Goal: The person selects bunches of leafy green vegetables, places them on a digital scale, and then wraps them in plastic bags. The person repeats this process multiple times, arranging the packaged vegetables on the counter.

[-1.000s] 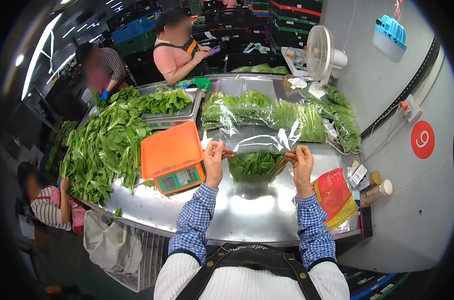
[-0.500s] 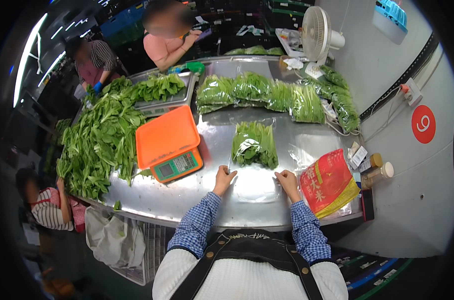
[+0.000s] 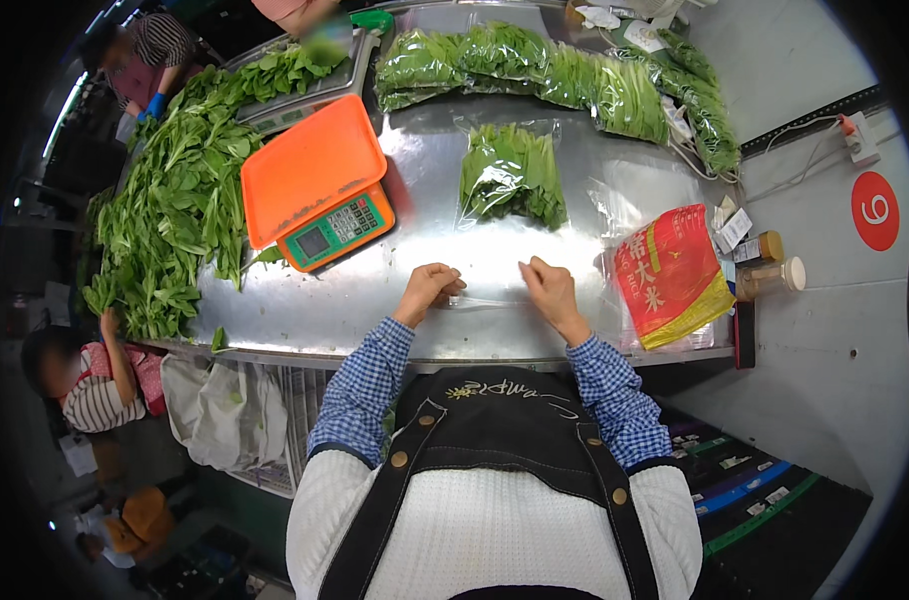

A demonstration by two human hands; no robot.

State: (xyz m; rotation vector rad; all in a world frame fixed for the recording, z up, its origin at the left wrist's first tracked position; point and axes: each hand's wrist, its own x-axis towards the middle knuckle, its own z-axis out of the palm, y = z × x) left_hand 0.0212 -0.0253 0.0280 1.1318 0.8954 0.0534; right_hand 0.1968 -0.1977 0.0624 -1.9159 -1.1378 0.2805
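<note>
A clear plastic bag of leafy greens (image 3: 513, 180) lies flat on the steel table in front of me, its clear end stretching toward me. Near the table's front edge, my left hand (image 3: 430, 291) is closed, its fingertips pinching the left end of the bag's clear edge (image 3: 487, 302). Just beyond the right end of that edge, my right hand (image 3: 556, 296) is closed too, thumb and forefinger pressed together. Whatever it pinches is too small to make out.
An orange scale (image 3: 320, 185) stands left of the bag, beside heaped loose greens (image 3: 160, 215). Filled bags (image 3: 545, 70) line the back. At right lie a red-and-yellow sack (image 3: 672, 277) and jars (image 3: 772, 278). A co-worker's hand (image 3: 109, 322) touches the heap's near end.
My view has tilted down. Both hands have drawn nearer the table's front edge, and the bag's clear edge now shows as a narrow strip between them.
</note>
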